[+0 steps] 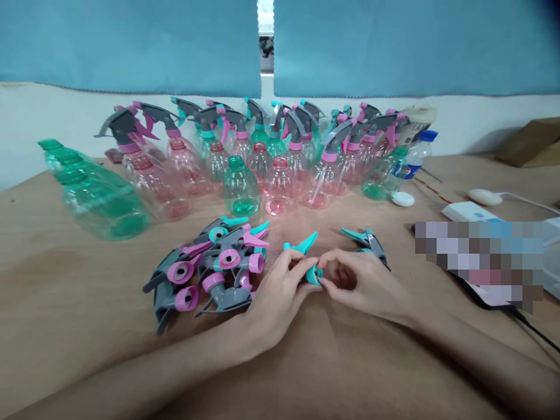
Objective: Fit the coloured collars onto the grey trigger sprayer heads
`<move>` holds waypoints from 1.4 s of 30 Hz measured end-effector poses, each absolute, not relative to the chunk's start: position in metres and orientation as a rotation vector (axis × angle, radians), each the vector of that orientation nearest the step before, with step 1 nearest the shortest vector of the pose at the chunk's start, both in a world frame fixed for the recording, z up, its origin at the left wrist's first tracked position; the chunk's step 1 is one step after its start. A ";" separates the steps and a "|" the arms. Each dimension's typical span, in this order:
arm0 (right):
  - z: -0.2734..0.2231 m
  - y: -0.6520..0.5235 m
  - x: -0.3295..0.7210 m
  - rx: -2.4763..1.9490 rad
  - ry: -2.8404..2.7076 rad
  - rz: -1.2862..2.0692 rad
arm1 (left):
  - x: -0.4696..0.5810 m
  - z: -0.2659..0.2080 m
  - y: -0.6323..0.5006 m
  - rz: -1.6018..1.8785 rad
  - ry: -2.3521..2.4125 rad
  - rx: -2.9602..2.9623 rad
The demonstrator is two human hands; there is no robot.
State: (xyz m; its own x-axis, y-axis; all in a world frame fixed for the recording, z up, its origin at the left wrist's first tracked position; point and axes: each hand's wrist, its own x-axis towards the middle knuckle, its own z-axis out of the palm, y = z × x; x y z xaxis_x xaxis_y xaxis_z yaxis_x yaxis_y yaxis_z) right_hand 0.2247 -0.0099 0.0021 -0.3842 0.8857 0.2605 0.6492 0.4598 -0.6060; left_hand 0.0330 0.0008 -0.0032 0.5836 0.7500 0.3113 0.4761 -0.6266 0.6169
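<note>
Near the middle of the table, my left hand (pixel 280 289) is closed around a spray trigger head (pixel 301 244) with a turquoise lever and collar. The fingers of my right hand (pixel 356 280) pinch at the turquoise collar of that same head; what exactly lies between the fingertips is partly hidden. To the left of my left hand is a pile of grey spray heads (pixel 214 271) with pink and turquoise collars, lying on their sides. One more turquoise and grey spray head (pixel 370 245) rests just beyond my right hand.
Rows of pink spray bottles (pixel 280 186), many with trigger heads on, stand at the back. A green bottle (pixel 242 189) has an open neck. More green bottles (pixel 105 201) stand at left. Right lie a pixelated device (pixel 476 262), a white mouse (pixel 485 197) and a water bottle (pixel 422 154).
</note>
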 end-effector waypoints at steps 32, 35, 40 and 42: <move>0.000 -0.015 0.222 -0.967 -2.075 0.532 | 0.033 0.000 0.001 0.762 0.934 2.218; -0.001 -0.014 0.223 -0.987 -2.089 0.524 | 0.033 0.001 0.002 0.770 0.929 2.217; -0.002 -0.012 0.225 -1.088 -2.127 0.427 | 0.034 0.001 0.002 0.782 0.931 2.213; -0.002 -0.011 0.226 -1.097 -2.151 0.374 | 0.033 0.000 0.002 0.796 0.938 2.212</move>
State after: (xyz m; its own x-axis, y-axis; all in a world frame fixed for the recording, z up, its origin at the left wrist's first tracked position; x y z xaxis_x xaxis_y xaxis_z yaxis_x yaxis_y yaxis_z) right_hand 0.2263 -0.0112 -0.0016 -0.4101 0.7965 0.4444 0.5999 0.6026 -0.5264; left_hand 0.0332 0.0024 0.0000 0.5703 0.7695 0.2874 0.4087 -0.5693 0.7134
